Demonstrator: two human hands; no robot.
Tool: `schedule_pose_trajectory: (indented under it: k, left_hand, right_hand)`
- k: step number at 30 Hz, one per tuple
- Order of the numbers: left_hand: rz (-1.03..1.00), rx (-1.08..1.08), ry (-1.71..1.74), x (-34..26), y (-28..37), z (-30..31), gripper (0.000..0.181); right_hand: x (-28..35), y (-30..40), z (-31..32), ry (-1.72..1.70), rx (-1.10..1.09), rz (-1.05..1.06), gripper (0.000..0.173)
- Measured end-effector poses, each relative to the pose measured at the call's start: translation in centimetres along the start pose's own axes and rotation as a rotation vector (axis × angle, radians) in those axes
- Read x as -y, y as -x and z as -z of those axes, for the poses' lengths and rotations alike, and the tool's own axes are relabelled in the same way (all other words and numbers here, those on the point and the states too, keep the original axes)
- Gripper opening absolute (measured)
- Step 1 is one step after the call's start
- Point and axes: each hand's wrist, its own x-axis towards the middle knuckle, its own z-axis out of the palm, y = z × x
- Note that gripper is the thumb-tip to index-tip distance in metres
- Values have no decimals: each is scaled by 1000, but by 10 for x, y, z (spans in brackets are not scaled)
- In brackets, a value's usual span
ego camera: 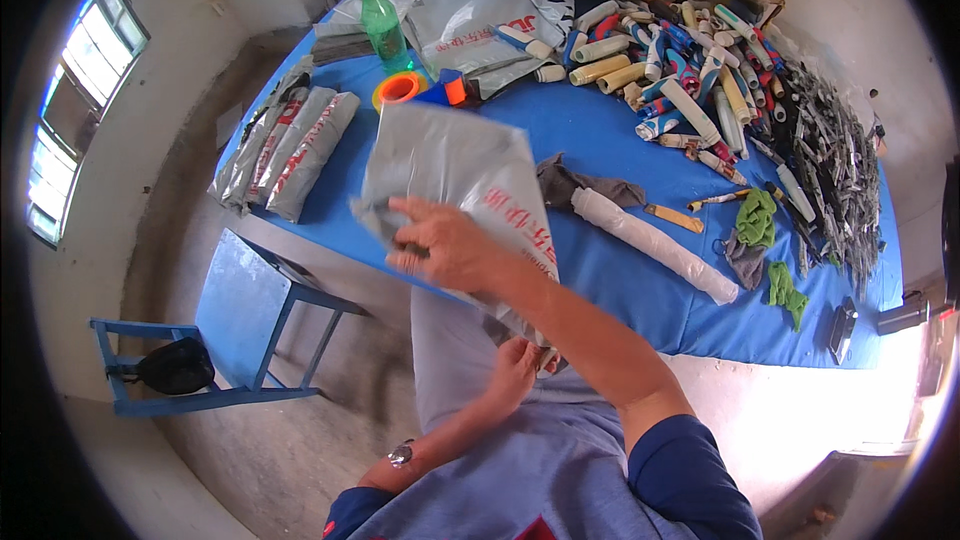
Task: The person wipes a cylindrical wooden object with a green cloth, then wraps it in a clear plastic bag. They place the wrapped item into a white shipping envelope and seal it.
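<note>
A grey plastic mailing bag [457, 154] with red printing is held up in front of my lap, at the table's near edge. My left hand [517, 373], a watch on its wrist, grips the bag's lower end; a small pale end of something pokes out by the fingers, too hidden to name. Across the front of the bag reaches my right arm. My right hand [442, 247], slightly blurred, lies over the bag's left side with fingers spread near a crumpled, darker fold. Whether its hidden thumb pinches the plastic does not show.
Rolled grey bags [311, 154] lie left on the blue-covered table [600, 112]. Behind stand a green bottle [384, 26] and orange tape roll [399, 88]. Used marker-like tubes [600, 49], a white plastic roll [652, 244] and green cloth [756, 217] lie right. A blue chair [244, 307] stands left.
</note>
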Motion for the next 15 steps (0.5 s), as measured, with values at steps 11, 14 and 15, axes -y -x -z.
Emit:
schedule_pose_trajectory:
  k: [11, 14, 15]
  left_hand:
    - [104, -190, 133, 30, 5, 39, 28]
    - [48, -200, 117, 27, 2, 27, 28]
    - [14, -202, 132, 23, 2, 24, 26]
  right_hand:
    - [28, 79, 50, 241, 32, -444, 43]
    - [39, 85, 41, 367, 71, -427, 54]
    - [44, 85, 34, 416, 68, -402, 58]
